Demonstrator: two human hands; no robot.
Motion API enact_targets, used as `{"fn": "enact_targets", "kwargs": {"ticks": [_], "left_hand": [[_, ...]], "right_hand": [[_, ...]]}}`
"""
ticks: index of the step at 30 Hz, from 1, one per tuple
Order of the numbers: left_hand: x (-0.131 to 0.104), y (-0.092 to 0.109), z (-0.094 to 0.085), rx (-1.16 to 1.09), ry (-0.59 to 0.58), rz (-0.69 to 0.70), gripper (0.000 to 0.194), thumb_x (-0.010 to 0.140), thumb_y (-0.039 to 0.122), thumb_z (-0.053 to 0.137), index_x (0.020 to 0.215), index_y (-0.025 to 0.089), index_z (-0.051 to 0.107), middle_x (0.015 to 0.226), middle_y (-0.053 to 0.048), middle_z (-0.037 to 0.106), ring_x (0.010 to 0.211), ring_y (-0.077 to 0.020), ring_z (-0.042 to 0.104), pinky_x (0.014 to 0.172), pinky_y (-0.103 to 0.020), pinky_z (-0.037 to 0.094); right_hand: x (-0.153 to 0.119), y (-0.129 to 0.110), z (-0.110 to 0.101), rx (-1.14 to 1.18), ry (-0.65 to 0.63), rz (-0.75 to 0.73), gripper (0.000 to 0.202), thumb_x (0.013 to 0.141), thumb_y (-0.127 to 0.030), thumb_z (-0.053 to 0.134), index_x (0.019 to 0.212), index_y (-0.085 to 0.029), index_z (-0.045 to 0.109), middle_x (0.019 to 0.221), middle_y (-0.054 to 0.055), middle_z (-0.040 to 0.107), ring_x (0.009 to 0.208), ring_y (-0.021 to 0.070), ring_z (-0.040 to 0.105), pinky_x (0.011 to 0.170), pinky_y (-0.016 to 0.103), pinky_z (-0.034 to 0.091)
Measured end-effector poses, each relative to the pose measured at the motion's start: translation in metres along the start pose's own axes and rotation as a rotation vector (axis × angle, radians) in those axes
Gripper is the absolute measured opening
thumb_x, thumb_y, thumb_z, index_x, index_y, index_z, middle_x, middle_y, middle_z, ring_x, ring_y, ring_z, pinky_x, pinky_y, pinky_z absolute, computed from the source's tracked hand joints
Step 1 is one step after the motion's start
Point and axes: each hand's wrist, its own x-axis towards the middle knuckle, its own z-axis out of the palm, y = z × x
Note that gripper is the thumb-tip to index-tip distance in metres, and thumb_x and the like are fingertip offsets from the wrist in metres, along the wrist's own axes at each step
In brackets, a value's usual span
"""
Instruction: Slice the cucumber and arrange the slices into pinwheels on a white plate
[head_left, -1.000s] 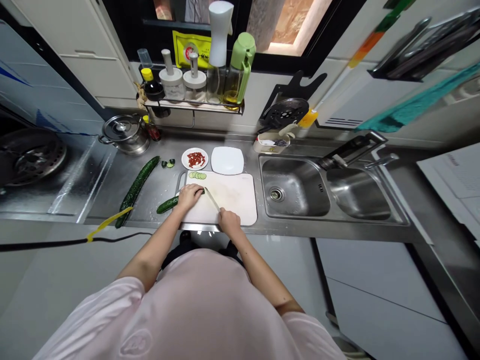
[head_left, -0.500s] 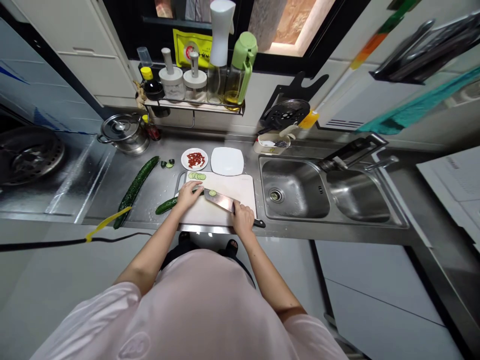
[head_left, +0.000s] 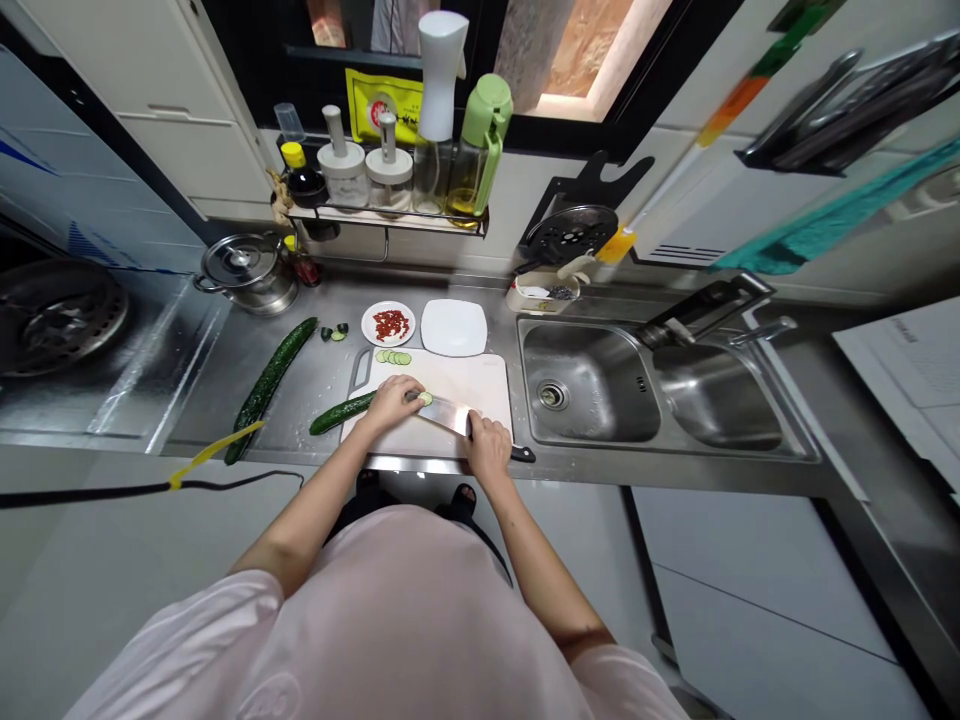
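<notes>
My left hand (head_left: pixel 394 402) is closed over the front part of a green cucumber (head_left: pixel 341 412), which lies partly on the white cutting board (head_left: pixel 442 435). Its fingertips are right by the knife's blade; whether they touch it I cannot tell. My right hand (head_left: pixel 489 445) grips the black handle of a kitchen knife (head_left: pixel 450 413), blade pointing left. A pale cucumber slice (head_left: pixel 426 398) is against the blade near its tip. At the board's upper left, several cucumber slices (head_left: pixel 394 357) lie overlapping in a row.
A plate of chopped red pieces (head_left: pixel 391 325) and a white square plate (head_left: pixel 454 328) stand behind the board. Left are a whole cucumber (head_left: pixel 274 385), cucumber ends (head_left: pixel 337 334) and a lidded pot (head_left: pixel 247 270). The sink (head_left: pixel 589 385) is to the right; a bottle rack (head_left: pixel 390 215) hangs above.
My left hand has moved slightly right and nearer the viewer, its fingers now closer to the slice on the blade. The knife has shifted a little nearer and right.
</notes>
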Motion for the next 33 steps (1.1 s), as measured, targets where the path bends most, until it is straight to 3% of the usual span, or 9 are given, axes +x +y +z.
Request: {"fn": "enact_targets", "kwargs": {"ticks": [6, 11, 15, 22, 33], "left_hand": [[0.007, 0.004, 0.005, -0.11, 0.022, -0.127, 0.014, 0.08, 0.029, 0.061, 0.091, 0.023, 0.066, 0.084, -0.001, 0.068, 0.084, -0.018, 0.061, 0.082, -0.031, 0.046], [0.025, -0.015, 0.008, -0.197, 0.207, -0.339, 0.015, 0.079, 0.027, 0.059, 0.093, 0.023, 0.063, 0.077, 0.001, 0.067, 0.07, -0.0137, 0.06, 0.069, -0.026, 0.045], [0.044, -0.029, 0.008, -0.142, 0.26, -0.453, 0.018, 0.077, 0.022, 0.057, 0.094, 0.024, 0.063, 0.077, 0.001, 0.068, 0.073, -0.015, 0.061, 0.069, -0.026, 0.044], [0.068, -0.038, 0.012, -0.037, 0.258, -0.535, 0.018, 0.075, 0.017, 0.056, 0.09, 0.024, 0.064, 0.081, -0.002, 0.07, 0.084, -0.0194, 0.062, 0.075, -0.029, 0.043], [0.076, -0.047, 0.016, 0.074, 0.252, -0.466, 0.02, 0.078, 0.021, 0.056, 0.094, 0.023, 0.067, 0.086, -0.005, 0.07, 0.088, -0.023, 0.062, 0.079, -0.033, 0.043]], "right_hand": [[-0.001, 0.004, 0.003, 0.001, -0.015, 0.025, 0.045, 0.088, -0.028, 0.054, 0.132, -0.019, 0.048, 0.105, 0.011, 0.063, 0.099, 0.024, 0.052, 0.085, 0.032, 0.031], [-0.001, 0.008, 0.005, 0.006, -0.009, 0.053, 0.043, 0.088, -0.028, 0.055, 0.13, -0.02, 0.049, 0.104, 0.01, 0.064, 0.099, 0.0233, 0.053, 0.085, 0.031, 0.031], [-0.002, 0.01, 0.005, 0.012, -0.025, 0.076, 0.043, 0.088, -0.027, 0.053, 0.13, -0.019, 0.049, 0.106, 0.01, 0.064, 0.1, 0.0225, 0.054, 0.086, 0.03, 0.031], [-0.003, 0.014, 0.005, 0.028, -0.026, 0.108, 0.044, 0.087, -0.028, 0.055, 0.13, -0.021, 0.05, 0.106, 0.008, 0.064, 0.101, 0.0219, 0.055, 0.087, 0.03, 0.031], [-0.002, 0.015, 0.006, 0.055, -0.025, 0.111, 0.043, 0.086, -0.027, 0.056, 0.128, -0.021, 0.051, 0.105, 0.007, 0.065, 0.1, 0.0218, 0.055, 0.085, 0.029, 0.031]]}}
